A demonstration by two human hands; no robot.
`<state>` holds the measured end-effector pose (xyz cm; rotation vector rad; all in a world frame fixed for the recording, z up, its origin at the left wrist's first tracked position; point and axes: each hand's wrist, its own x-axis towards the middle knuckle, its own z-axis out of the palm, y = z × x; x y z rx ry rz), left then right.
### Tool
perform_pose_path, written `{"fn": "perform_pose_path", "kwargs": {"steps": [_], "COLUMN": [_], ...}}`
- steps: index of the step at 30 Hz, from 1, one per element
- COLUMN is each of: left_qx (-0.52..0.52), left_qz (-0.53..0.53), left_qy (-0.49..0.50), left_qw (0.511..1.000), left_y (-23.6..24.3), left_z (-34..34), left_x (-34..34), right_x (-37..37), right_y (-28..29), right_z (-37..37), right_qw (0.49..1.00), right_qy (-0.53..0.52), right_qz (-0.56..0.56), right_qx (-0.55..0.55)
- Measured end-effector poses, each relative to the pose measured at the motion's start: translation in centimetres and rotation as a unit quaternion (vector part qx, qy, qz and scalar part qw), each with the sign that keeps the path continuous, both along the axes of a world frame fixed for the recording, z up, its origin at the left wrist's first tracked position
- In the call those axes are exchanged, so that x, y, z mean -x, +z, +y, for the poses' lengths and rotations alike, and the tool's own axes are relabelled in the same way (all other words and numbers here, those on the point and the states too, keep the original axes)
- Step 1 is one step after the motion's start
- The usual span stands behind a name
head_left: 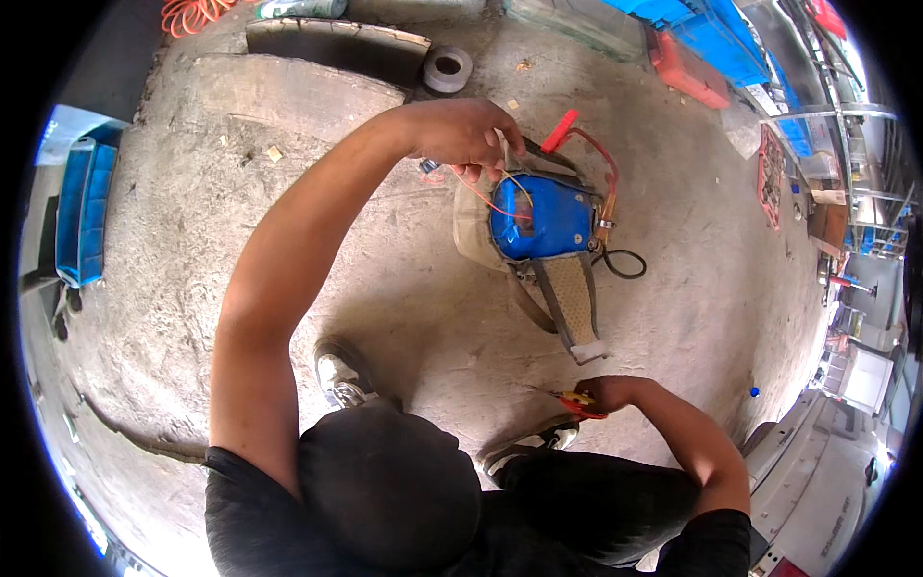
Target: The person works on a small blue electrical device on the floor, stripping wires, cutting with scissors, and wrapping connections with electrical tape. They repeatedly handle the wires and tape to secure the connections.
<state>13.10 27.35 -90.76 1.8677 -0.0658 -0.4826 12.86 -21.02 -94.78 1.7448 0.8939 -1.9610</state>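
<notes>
My left hand (471,139) pinches thin orange and yellow wires (508,212) above a beige bag or pack (476,226). They run into a blue case (548,221) inside it. A small dark connector (429,166) hangs beside that hand. A red clamp (560,130) with a red cable (606,159) lies at the pack's upper right, and a black cable (627,266) loops at its right. A padded strap (569,303) stretches downward across the floor. My right hand (608,392), low right, grips red-and-yellow scissors (577,404), blades pointing left, apart from the pack.
Curved boards (298,91) and a tape roll (447,69) lie at the top. Blue trays (85,212) stand at left. Blue and red bins (688,70) and metal racks (846,113) line the right. A pale panel (808,481) sits lower right. My feet (341,370) rest on concrete.
</notes>
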Motion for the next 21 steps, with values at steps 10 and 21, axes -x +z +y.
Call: {"fn": "perform_pose_path", "kwargs": {"steps": [10, 21], "left_qx": [0.069, 0.226], "left_qz": [0.032, 0.081], "left_qy": [0.012, 0.043], "left_qw": [0.997, 0.970], "left_y": [0.9, 1.4], "left_z": [-0.3, -1.9], "left_x": [0.2, -0.4], "right_x": [4.0, 5.7], "right_y": [-8.9, 13.3], "right_z": [-1.4, 16.5], "right_qw": [0.945, 0.935], "right_qy": [0.058, 0.028], "right_qz": [-0.220, 0.156], "right_qx": [-0.235, -0.317]}}
